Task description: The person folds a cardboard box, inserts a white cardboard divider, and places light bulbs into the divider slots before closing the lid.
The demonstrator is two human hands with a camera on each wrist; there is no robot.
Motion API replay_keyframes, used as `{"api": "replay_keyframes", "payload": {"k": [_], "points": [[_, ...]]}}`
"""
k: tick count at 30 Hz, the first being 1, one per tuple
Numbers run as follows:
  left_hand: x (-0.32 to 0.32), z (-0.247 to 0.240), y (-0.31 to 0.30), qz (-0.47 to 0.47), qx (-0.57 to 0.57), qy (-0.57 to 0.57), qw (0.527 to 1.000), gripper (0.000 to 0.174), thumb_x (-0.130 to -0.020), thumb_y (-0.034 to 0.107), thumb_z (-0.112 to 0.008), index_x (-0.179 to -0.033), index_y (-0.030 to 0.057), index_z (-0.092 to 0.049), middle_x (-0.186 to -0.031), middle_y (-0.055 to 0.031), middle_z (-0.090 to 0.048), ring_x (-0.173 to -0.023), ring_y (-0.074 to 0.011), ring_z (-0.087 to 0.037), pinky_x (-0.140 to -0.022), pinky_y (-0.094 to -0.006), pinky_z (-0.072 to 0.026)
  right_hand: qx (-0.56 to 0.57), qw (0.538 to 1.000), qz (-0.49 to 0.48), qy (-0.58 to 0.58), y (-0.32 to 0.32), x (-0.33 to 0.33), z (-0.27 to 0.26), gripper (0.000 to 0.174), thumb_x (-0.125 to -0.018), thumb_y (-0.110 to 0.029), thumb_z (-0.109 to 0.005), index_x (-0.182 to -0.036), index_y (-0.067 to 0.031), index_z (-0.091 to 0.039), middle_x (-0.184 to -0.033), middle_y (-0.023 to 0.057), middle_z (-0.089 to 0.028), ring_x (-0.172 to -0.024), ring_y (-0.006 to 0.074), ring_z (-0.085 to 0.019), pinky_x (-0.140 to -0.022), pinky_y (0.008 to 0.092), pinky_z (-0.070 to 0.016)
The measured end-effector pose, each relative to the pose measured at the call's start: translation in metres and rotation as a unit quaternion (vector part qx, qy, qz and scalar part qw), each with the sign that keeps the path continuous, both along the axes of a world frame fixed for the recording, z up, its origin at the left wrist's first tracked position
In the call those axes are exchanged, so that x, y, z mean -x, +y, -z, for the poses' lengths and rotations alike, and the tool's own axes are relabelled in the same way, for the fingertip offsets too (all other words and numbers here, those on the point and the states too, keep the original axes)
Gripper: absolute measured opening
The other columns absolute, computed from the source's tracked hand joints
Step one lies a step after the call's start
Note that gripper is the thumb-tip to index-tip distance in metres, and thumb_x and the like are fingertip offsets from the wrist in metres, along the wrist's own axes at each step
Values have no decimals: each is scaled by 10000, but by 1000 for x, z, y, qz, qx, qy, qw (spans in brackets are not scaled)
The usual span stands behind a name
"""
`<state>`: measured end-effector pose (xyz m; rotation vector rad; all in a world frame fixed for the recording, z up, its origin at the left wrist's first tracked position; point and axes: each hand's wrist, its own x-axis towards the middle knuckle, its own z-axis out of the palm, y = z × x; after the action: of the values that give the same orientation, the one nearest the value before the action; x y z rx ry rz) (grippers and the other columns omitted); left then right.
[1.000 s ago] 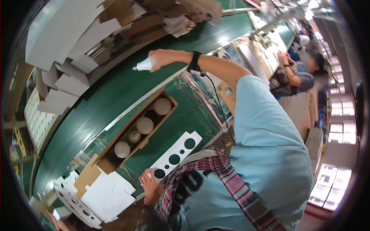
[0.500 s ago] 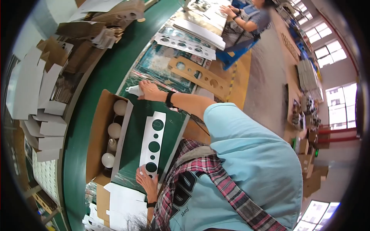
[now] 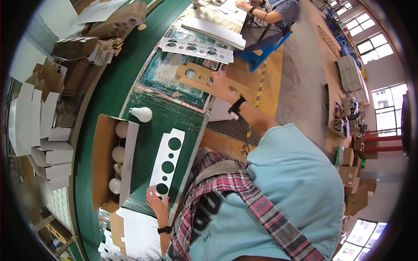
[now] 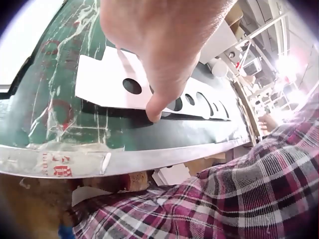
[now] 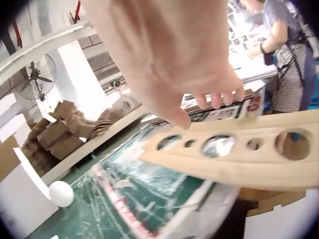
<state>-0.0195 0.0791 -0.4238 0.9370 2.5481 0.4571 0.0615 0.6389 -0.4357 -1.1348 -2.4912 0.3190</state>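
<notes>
Left hand (image 3: 159,208) nearest on my head feed: fingers extended over the near end of a white die-cut card strip (image 3: 158,167), thumb at its edge in my left wrist feed. Whether it presses, I cannot tell. Strip lies on the scratched green worktable (image 3: 146,152), round holes along its length. Just left, an open carton (image 3: 129,163); I count three round white globes (image 3: 118,154) inside, plus one bulb cap-up. Beyond its far corner, a loose LED bulb (image 3: 143,114) lies on its side, cap pointing left. Farther out, right hand (image 3: 221,87) at a brown die-cut strip (image 3: 195,82); fingers loose, thumb apart, nothing gripped; contact I cannot confirm. Past that, another white strip (image 3: 224,57), then a person (image 3: 281,15) seated on a blue stool (image 3: 261,56).
</notes>
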Motion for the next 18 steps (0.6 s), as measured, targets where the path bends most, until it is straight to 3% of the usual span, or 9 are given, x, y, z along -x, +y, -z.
{"api": "replay_keyframes", "payload": {"k": [1,4,6,9,11,13,15,18], "points": [[2,3,2,2,4,3,1000,887,-579,115,-809,-1316,57,-319,-1370,-185,-299,-1259,-380,-294,-1031,-508,-226,-31,993,45,-104,17,-14,16,361,-734,-198,-628,-1028,-7,-543,-1069,202,-519,-1040,362,-468,-862,458,-393],[7,-5,16,4,16,5,1000,886,-579,113,-804,-1313,60,-311,-1377,-180,-293,-1267,-376,-295,-1029,-507,-229,17,983,123,-132,54,-64,34,484,-716,-273,-653,-1103,-16,-516,-1144,201,-496,-1088,376,-440,-899,455,-378],[11,-5,21,11,22,10,1000,883,-580,114,-803,-1311,58,-313,-1378,-178,-294,-1266,-371,-297,-1027,-505,-231,30,984,130,-115,67,-83,41,440,-703,-306,-662,-1031,-23,-583,-1093,186,-560,-1064,365,-494,-876,453,-413],[13,-5,24,6,56,23,998,883,-573,121,-805,-1308,54,-321,-1380,-170,-295,-1273,-357,-298,-1014,-506,-241,200,971,32,-130,92,-95,55,369,-702,-325,-665,-899,-15,-635,-905,166,-633,-900,301,-601,-764,421,-470],[12,1,23,-7,56,18,998,879,-572,114,-804,-1306,63,-323,-1383,-169,-290,-1279,-354,-294,-1021,-509,-237,282,959,-21,4,93,-95,65,349,-718,-338,-654,-796,1,-633,-718,162,-619,-699,250,-627,-637,389,-476],[11,-2,25,-27,53,13,998,862,-574,99,-797,-1300,73,-332,-1382,-170,-288,-1282,-356,-290,-1036,-514,-222,295,955,-19,-18,83,-77,58,355,-743,-322,-655,-833,18,-608,-681,158,-590,-631,225,-592,-594,356,-451],[5,-1,29,-55,58,29,996,817,-587,87,-778,-1286,73,-356,-1377,-171,-285,-1284,-365,-284,-1046,-527,-207,311,947,-76,25,76,-60,51,303,-774,-263,-641,-840,28,-587,-678,147,-575,-621,210,-559,-593,346,-439],[-3,3,33,-80,47,56,994,822,-595,160,-780,-1298,70,-363,-1380,-172,-278,-1277,-359,-292,-1037,-523,-214,282,951,-121,45,65,-25,37,259,-795,-205,-623,-870,37,-567,-689,134,-569,-624,188,-527,-599,339,-429]]}}
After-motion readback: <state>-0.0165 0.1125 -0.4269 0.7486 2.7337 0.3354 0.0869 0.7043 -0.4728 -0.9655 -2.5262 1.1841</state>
